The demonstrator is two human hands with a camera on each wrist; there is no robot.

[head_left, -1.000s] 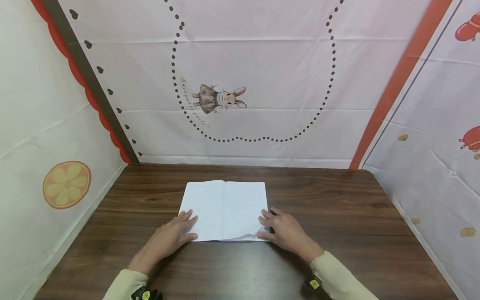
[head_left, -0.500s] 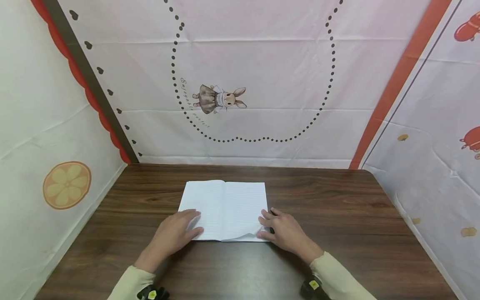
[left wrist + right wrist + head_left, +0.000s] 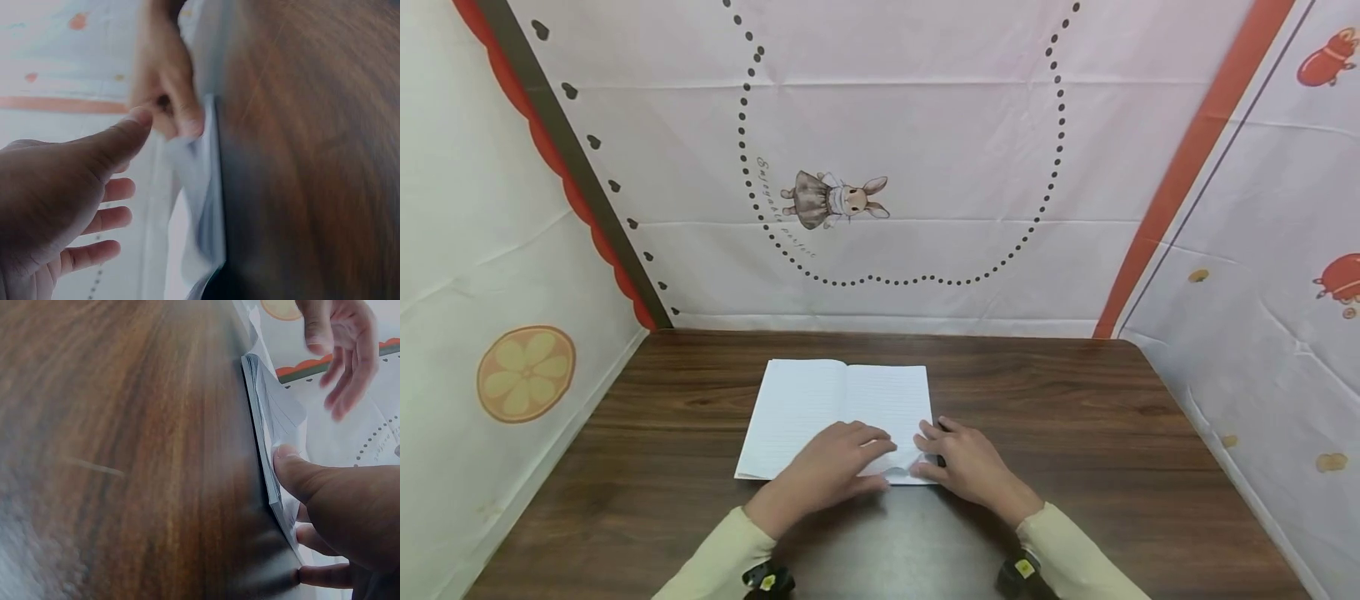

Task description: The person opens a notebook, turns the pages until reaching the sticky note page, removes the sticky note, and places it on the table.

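Note:
An open lined notebook (image 3: pixel 805 400) lies on the brown wooden table. Over its right-hand page hovers my left hand (image 3: pixel 835 467), fingers extended and thumb apart, with nothing in its grasp; the left wrist view shows space between its thumb and the paper. My right hand (image 3: pixel 973 462) rests on the page's lower right corner. In the right wrist view its thumb (image 3: pixel 294 465) touches a raised, curled page (image 3: pixel 278 406), while its other fingers lie along the notebook's side. A small dark patch shows between the right hand's fingers; its kind is unclear.
The wooden table (image 3: pixel 1045 400) extends to both sides of the notebook. Printed white cloth walls (image 3: pixel 925 167) stand behind it and at left and right. A dark camera (image 3: pixel 767 579) sits on the left wrist, and another camera (image 3: pixel 1018 575) on the right.
My left hand has lifted from the left page's edge and moved right, across to the lower part of the right page. The right hand stays at its corner.

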